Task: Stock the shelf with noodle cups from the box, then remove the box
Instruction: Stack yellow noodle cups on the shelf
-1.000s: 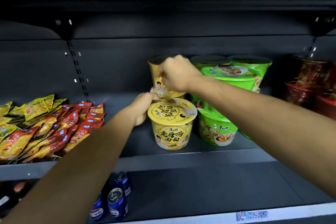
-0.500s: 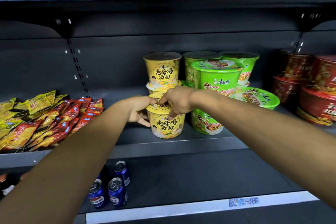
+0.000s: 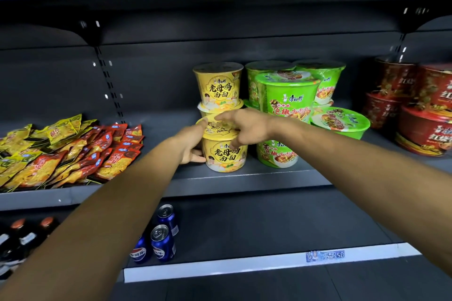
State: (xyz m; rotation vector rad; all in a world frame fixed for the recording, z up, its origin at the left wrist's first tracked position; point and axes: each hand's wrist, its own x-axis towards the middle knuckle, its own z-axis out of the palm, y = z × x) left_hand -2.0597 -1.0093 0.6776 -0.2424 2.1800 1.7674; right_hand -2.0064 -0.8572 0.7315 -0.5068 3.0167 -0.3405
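- Two arms up front: the left forearm (image 3: 110,215) runs bare from wrist to the frame's edge, smooth, broad near the lens.
- The right forearm (image 3: 354,166) matches it, bare all along, thick close to the camera and slimmer at the wrist.
- There's the left hand (image 3: 189,145), bare, wrist bare as well.
- And the right hand (image 3: 249,128), bare too, knuckles ridged across its back, fingertips blurred.
- Upper arms and the rest of the body lie outside the frame.
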